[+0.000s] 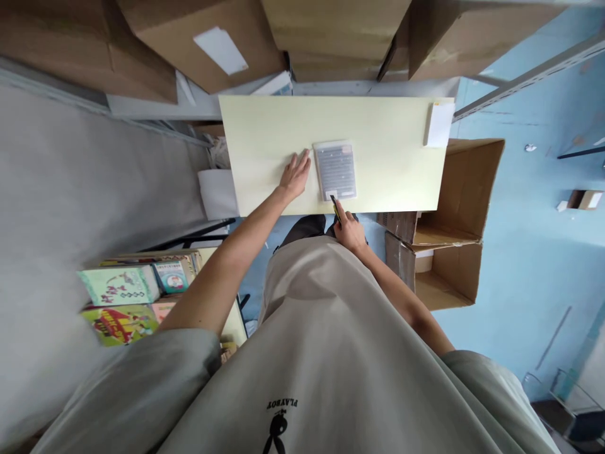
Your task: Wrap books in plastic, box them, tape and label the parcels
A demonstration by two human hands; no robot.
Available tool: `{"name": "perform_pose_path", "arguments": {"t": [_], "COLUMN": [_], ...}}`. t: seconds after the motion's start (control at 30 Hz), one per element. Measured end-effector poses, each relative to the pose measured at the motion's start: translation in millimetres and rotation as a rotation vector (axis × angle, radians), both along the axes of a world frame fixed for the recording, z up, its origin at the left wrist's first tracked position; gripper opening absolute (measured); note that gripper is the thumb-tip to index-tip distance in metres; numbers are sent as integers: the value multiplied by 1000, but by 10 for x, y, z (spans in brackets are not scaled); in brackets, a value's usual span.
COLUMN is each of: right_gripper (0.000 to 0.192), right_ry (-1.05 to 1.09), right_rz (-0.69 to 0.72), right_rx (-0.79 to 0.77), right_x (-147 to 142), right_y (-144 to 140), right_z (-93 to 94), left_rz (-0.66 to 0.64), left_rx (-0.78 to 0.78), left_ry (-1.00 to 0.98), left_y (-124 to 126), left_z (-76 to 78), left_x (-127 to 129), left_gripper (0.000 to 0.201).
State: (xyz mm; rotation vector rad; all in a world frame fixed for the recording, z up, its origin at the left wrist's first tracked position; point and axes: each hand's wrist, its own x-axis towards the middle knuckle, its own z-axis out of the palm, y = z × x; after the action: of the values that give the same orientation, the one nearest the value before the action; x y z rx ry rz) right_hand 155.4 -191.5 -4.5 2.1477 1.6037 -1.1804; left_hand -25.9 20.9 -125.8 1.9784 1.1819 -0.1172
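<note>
A dark, flat package in clear plastic wrap (336,169) lies on the pale yellow tabletop (269,126), with a small white label near its lower edge. My left hand (295,174) rests on the tabletop just left of the package, fingers stretched out and holding nothing. In my right hand (350,232), at the table's front edge, is a black and yellow utility knife (335,207). Its tip points at the package's lower edge; whether it touches the plastic I cannot tell.
A white stack of paper or cards (439,125) sits at the table's right end. Cardboard boxes (335,38) line a shelf behind. Open cartons (466,189) stand on the blue floor to the right. Books (118,287) are piled at the lower left.
</note>
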Motion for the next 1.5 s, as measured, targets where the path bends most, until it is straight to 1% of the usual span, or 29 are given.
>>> {"name": "perform_pose_path", "arguments": {"t": [0.1,0.17,0.23,0.3,0.33,0.4,0.47,0.5,0.57,0.63,0.67,0.7,0.73,0.77,0.8,0.83,0.87,0.93,1.0,1.07,1.1,1.17,1.23,1.27,1.3,1.33,1.4,1.5], "right_gripper": [91,89,83,72,66,56,50,50,54,59,61,62,62,62,61,60,59,56,53,52,54,65,76,77,75,74,70,50], "right_ry": [-6,-10,-16,-35,-53,-115,-196,-236,-289,-306,-309,-312,-315,-319,-325,-333,-343,-366,-382,-414,-444,-522,-566,-550,-492,-374,-7,214], "right_rz": [-131,-259,-387,-480,-504,-506,-467,-446,-413,-362,-334,-307,-282,-259,-239,-219,-200,-164,-126,-92,-77,-56,-92,-141,-192,-265,-369,-340], "right_rx": [150,287,430,583,674,874,1040,1085,1102,1064,1042,1022,1004,987,972,957,944,922,911,897,894,937,1054,1099,1112,1050,801,539], "right_x": [315,572,875,1226,1415,1803,2174,2341,2628,2847,2932,3003,3060,3107,3145,3177,3206,3259,3309,3344,3351,3329,3231,3142,3020,2867,2477,1822], "right_y": [26,96,238,476,631,1004,1434,1658,2102,2509,2689,2851,2994,3118,3228,3325,3413,3572,3708,3800,3817,3767,3565,3400,3198,2967,2473,1836], "right_z": [131,224,334,490,596,867,1200,1375,1700,1947,2030,2084,2110,2112,2093,2058,2012,1910,1817,1743,1707,1617,1478,1381,1262,1120,771,185], "left_rz": [91,85,4,-129,-202,-301,-346,-352,-336,-303,-286,-272,-260,-250,-238,-223,-204,-143,-55,71,138,245,330,368,401,431,478,537], "left_rx": [1,22,80,176,239,384,526,588,689,752,769,778,780,776,766,745,711,582,383,176,84,-37,-114,-145,-171,-192,-217,-234], "left_ry": [1,-16,-53,-131,-191,-322,-446,-494,-548,-569,-574,-580,-585,-589,-587,-577,-555,-462,-308,-137,-66,23,78,100,117,129,135,127], "left_y": [-94,-119,-104,-44,3,129,287,371,526,637,669,683,679,659,623,574,512,361,183,-5,-94,-248,-358,-396,-421,-436,-434,-378], "left_z": [234,435,674,956,1115,1469,1869,2078,2486,2825,2949,3031,3070,3061,3007,2911,2778,2437,2059,1704,1546,1270,1049,961,887,827,742,674], "left_x": [129,311,585,950,1161,1616,2072,2282,2634,2865,2929,2960,2957,2922,2857,2766,2652,2374,2062,1749,1601,1333,1120,1039,976,928,872,837], "left_gripper": [81,87,90,89,89,90,93,95,99,101,102,102,102,101,100,99,97,92,87,83,81,78,77,76,73,69,59,43]}}
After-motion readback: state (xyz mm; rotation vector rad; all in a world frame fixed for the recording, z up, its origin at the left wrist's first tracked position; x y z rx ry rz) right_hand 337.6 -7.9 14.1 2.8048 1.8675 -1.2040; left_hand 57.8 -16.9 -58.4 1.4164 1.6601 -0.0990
